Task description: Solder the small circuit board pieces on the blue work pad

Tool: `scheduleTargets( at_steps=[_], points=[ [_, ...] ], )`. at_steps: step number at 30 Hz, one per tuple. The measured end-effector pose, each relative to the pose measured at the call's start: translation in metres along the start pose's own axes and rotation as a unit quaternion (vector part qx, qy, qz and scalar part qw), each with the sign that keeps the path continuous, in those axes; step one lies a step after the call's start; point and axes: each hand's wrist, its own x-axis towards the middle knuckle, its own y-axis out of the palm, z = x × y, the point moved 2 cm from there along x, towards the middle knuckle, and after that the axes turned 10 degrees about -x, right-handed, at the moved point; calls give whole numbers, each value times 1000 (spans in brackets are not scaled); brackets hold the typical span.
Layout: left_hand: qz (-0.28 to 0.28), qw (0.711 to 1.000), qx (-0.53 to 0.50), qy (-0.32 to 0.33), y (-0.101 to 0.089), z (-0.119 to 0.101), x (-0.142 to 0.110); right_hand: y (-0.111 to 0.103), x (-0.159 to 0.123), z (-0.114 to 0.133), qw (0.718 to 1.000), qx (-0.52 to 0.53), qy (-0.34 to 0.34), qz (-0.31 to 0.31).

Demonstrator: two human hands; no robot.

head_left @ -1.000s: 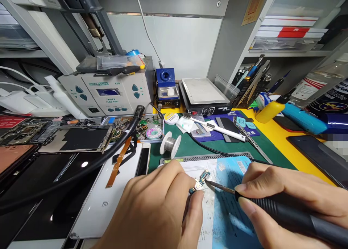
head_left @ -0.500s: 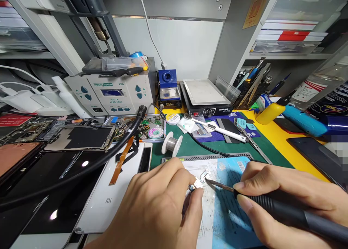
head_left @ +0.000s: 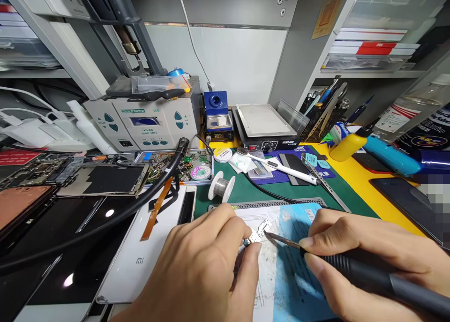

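My left hand (head_left: 200,270) has a small circuit board (head_left: 258,236) pinched between thumb and fingertips, held over a worn white-and-blue repair sheet (head_left: 293,261). Against the frame a second ago, the board now turns a paler, silvery face to the camera instead of green and gold, while both hands sit almost where they were. My right hand (head_left: 372,251) is closed around a black soldering iron (head_left: 355,270), its thin tip just at the board's end; from here I can't tell whether they touch.

Beyond the sheet, a spool of solder wire (head_left: 222,187) stands on a green mat (head_left: 242,193). To the left, a black hot-air hose (head_left: 140,195) crosses above a white Mi phone back (head_left: 140,261) that has an orange flex cable (head_left: 156,209) lying on it. Behind these are a tray of circuit boards (head_left: 176,168), a Quick hot-air station (head_left: 140,120) and a preheater plate (head_left: 263,120), at the rear of the yellow tabletop (head_left: 362,186).
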Motion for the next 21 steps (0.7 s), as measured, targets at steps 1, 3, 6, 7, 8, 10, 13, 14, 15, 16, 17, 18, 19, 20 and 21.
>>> scheduleTargets(
  at_steps=[1, 3, 6, 7, 8, 10, 13, 14, 15, 16, 17, 18, 19, 20, 21],
  points=[
    [0, 1000, -1, 0, 0, 0, 0, 0, 0, 0, 1000, 3, -1, 2],
    [5, 1000, -2, 0, -1, 0, 0, 0, 0, 0, 1000, 7, -1, 6],
    [11, 1000, -2, -5, -2, -1, 0, 0, 1, 1, 1000, 13, 2, 6],
    [12, 1000, -1, -8, -2, -1, 1, 0, 1, 1, 1000, 16, 2, 6],
    [12, 1000, 0, -12, -2, -1, 1, 0, 1, 1, 1000, 20, 2, 5],
    [13, 1000, -2, -17, -3, -1, 2, 1, 2, 2, 1000, 27, 1, 4],
    [16, 1000, -8, -15, -3, -1, 1, 2, 3, 1, 999, 34, 2, 0],
    [17, 1000, -10, -10, -3, -1, 1, 2, 3, 1, 999, 34, 3, 0],
    [21, 1000, -9, -13, -3, 0, 0, 2, 2, 1, 999, 32, 4, 0],
    [23, 1000, -8, -15, -3, 0, 0, 2, 2, 1, 1000, 30, 5, 2],
    [24, 1000, -7, -16, -3, 0, 0, 2, 1, 1, 1000, 27, 6, 3],
    [24, 999, -5, -20, -3, 1, 0, 2, 1, 1, 1000, 25, 8, 3],
    [23, 1000, -4, -21, -3, 1, 0, 2, 1, 0, 1000, 25, 10, 1],
    [22, 1000, -4, -20, -3, 1, 0, 2, 0, 0, 1000, 25, 11, -1],
    [20, 1000, -4, -19, -3, 1, 0, 2, 0, 0, 1000, 25, 12, -3]
  ],
)
